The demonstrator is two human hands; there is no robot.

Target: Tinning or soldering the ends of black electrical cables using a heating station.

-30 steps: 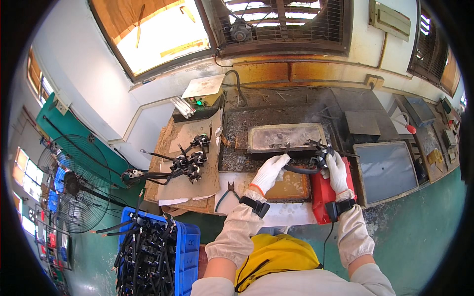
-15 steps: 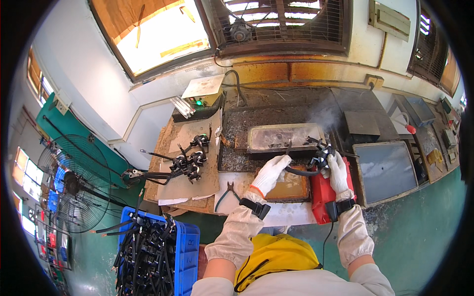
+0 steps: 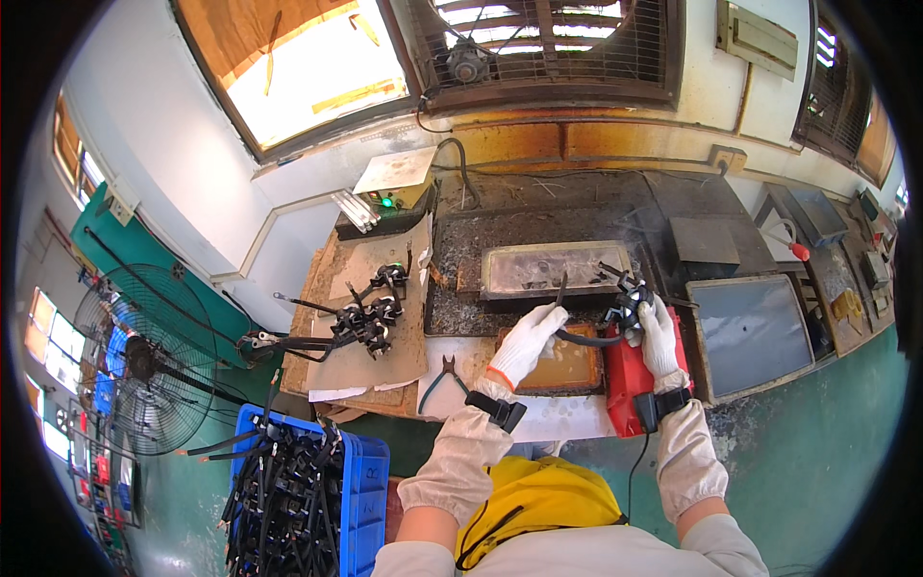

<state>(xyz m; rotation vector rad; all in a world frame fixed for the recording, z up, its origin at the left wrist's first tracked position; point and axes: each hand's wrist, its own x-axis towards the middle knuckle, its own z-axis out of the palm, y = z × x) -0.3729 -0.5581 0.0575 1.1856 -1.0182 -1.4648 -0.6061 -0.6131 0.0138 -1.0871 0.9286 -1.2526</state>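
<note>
Both my hands wear white gloves. My left hand (image 3: 527, 338) grips the black cable (image 3: 577, 338) of a wire assembly, one end sticking up toward a shallow metal tray (image 3: 548, 269) of molten-looking grey liquid. My right hand (image 3: 658, 337) holds the black connector bundle (image 3: 627, 300) at the other end, beside the tray's right edge. Faint smoke rises near the bundle. Below my hands sits a small orange-brown tray (image 3: 565, 365) and a red box (image 3: 627, 385).
A pile of black wire assemblies (image 3: 365, 313) lies on cardboard at left, with pliers (image 3: 444, 373) near the bench front. A blue crate (image 3: 308, 490) of more black parts stands on the floor, a fan (image 3: 144, 370) beside it. A grey tank (image 3: 750, 332) sits at right.
My left hand has shifted slightly right and lifted the cable end up from the tray. The right hand stays on the connector bundle; smoke has thinned.
</note>
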